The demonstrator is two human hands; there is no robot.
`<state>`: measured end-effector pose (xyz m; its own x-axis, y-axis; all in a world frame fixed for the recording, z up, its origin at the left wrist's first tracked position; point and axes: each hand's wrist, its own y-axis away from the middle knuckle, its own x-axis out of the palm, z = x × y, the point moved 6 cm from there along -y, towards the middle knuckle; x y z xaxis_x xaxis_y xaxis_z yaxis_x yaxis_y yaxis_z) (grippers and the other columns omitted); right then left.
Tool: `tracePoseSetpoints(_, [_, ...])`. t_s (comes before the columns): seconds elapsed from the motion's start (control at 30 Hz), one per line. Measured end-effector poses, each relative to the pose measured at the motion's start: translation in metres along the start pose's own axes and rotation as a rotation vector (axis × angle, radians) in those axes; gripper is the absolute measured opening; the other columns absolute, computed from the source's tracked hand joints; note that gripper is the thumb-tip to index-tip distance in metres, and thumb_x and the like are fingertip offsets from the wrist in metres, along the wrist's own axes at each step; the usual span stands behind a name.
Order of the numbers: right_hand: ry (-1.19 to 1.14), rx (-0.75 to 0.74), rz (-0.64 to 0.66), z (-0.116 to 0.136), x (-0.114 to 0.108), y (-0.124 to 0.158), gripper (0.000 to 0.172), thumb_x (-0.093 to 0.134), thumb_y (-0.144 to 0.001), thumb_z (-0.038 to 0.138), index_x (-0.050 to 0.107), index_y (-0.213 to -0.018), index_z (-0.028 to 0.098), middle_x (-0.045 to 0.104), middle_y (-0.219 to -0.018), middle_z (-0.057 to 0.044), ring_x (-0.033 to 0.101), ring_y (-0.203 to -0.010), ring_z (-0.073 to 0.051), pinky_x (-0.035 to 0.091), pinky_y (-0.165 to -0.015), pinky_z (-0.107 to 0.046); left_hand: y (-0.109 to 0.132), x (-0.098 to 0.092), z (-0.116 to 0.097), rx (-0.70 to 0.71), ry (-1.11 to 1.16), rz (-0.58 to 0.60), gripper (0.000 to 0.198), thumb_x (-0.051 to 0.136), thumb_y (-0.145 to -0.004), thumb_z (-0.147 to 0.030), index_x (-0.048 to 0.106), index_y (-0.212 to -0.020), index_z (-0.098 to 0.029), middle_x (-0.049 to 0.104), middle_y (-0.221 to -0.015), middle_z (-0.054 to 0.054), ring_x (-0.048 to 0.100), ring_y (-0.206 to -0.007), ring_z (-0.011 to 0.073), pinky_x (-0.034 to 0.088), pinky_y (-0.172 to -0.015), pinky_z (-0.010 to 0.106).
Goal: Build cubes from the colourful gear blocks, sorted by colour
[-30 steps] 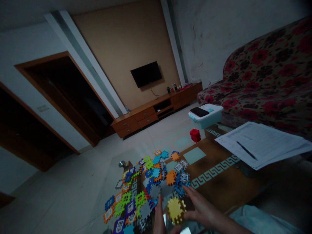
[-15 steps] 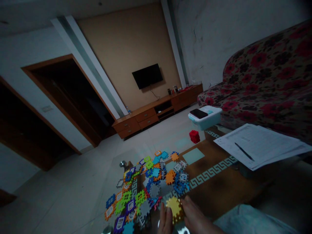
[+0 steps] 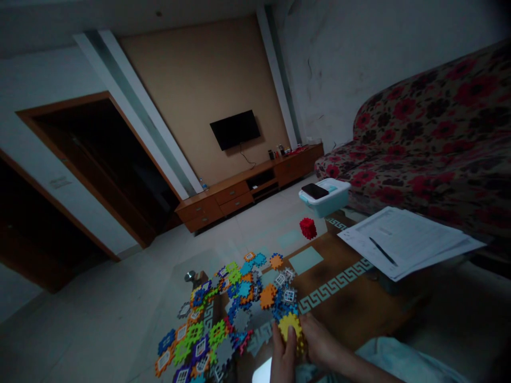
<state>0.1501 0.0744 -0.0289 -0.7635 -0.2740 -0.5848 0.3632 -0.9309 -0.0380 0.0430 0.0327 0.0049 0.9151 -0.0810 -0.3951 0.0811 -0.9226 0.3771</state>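
A dark wooden doorway (image 3: 83, 170) stands at far left. On the glass-topped counter (image 3: 181, 303) lies a loose heap of interlocking plastic tiles (image 3: 213, 330) in blue, green, orange, purple and grey, with a metal knob (image 3: 190, 276) just beyond it. At the heap's near right edge, the left hand (image 3: 284, 354) and right hand (image 3: 318, 340) close narrowly on a yellow plastic tile (image 3: 290, 325) from either side, their fingers touching it. Farther right, a red tile cube (image 3: 307, 229) sits on the floor near a pale blue plastic box (image 3: 324, 198) topped by a phone (image 3: 314, 191). Loose papers (image 3: 399, 242) with a black pen (image 3: 383, 251) on them rest on the counter's right side, in front of a red-flowered sofa (image 3: 423, 138).
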Motion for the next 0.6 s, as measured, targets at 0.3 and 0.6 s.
tracePoseSetpoints(0.3, [0.137, 0.094, -0.059, -0.052, -0.068, -0.011, 0.05, 0.061, -0.052, 0.011, 0.064, -0.102, 0.014, 0.066, -0.112, -0.015, 0.059, -0.104, -0.035, 0.044, -0.093, -0.045, -0.04, 0.061, -0.031, -0.018, 0.161, 0.078, 0.087, 0.033, -0.089, -0.057, 0.004, -0.149, -0.001, 0.017, -0.159, 0.017, 0.022, -0.145, 0.022, 0.026, -0.117, 0.031])
tracePoseSetpoints(0.6, [0.298, 0.259, -0.056, -0.123, -0.167, -0.067, 0.048, 0.068, -0.049, 0.01, 0.067, -0.098, 0.014, 0.068, -0.108, -0.014, 0.062, -0.101, -0.033, 0.047, -0.089, -0.039, -0.114, 0.134, -0.106, 0.031, 0.447, 0.117, 0.089, 0.056, -0.077, -0.065, 0.03, -0.145, -0.013, 0.041, -0.15, 0.014, 0.032, -0.142, 0.0246, 0.03, -0.116, 0.031])
